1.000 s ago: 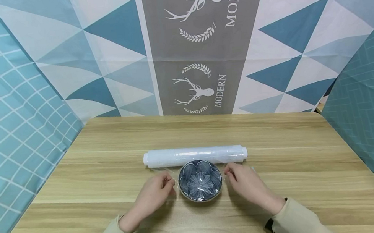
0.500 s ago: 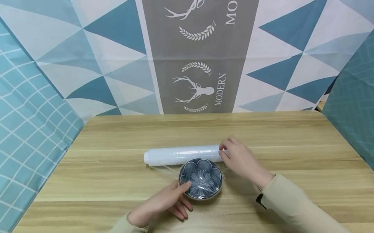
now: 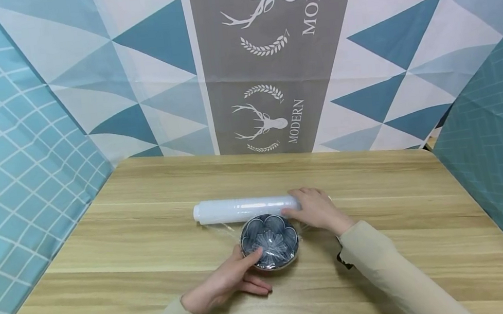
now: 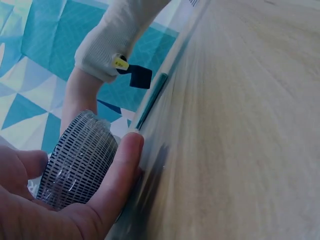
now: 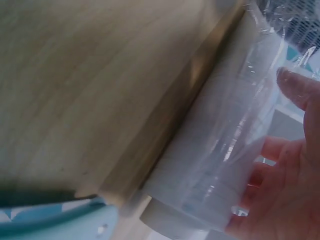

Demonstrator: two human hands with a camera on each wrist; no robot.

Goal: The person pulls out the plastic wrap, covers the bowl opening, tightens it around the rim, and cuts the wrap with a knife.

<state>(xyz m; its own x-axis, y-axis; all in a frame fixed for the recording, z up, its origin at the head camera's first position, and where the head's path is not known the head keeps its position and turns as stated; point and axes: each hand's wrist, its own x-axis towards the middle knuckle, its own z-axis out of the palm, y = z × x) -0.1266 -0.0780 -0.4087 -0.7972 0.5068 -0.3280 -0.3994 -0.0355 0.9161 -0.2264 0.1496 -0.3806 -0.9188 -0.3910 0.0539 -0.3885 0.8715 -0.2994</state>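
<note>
A dark blue patterned bowl [image 3: 272,240] sits on the table, with clear plastic wrap stretched over its top. My left hand [image 3: 232,278] grips its near left side, thumb over the rim and fingers low along the wall. The left wrist view shows the wrapped, dashed outer wall of the bowl [image 4: 77,160] between thumb and fingers. Just behind the bowl lies a roll of plastic wrap [image 3: 239,209]. My right hand [image 3: 315,209] holds its right part, fingers over the top and thumb on the near side. Film still runs between roll and bowl.
The wooden table [image 3: 143,190] is backed by a patterned cloth [image 3: 251,74], with blue cloths at both sides. A light blue object with a small hole [image 5: 60,224] lies near the roll's end in the right wrist view.
Both hands have left the film edges beside the bowl. The left hand has come onto the bowl's side; the right has moved back and taken hold of the roll.
</note>
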